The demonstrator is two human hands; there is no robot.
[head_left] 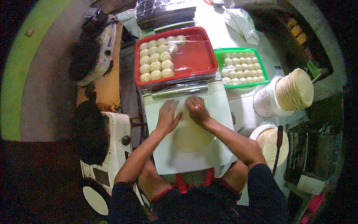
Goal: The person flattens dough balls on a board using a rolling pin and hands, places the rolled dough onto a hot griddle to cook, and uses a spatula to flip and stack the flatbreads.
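Note:
A thin, round dough sheet (191,139) lies flat on a white board (164,156) in front of my knees. My left hand (169,116) rests at the far left part of the sheet, fingers stretched forward and thumb apart. At its far right edge, my right hand (197,108) is closed, with curled fingers pressed onto the dough; the fingertips are partly hidden. Just beyond both hands a metal rolling pin (179,91) lies crosswise. Behind it sits a red tray (195,56) with rows of dough balls (155,66) on its left side, partly under clear film.
To the right stands a green tray (265,76) of dough balls. A stack of thin round sheets (294,89) leans out of a white bucket (266,100). Nearer is another round-topped container (274,145) beside a dark long handle (278,149). A white machine (117,145) stands left.

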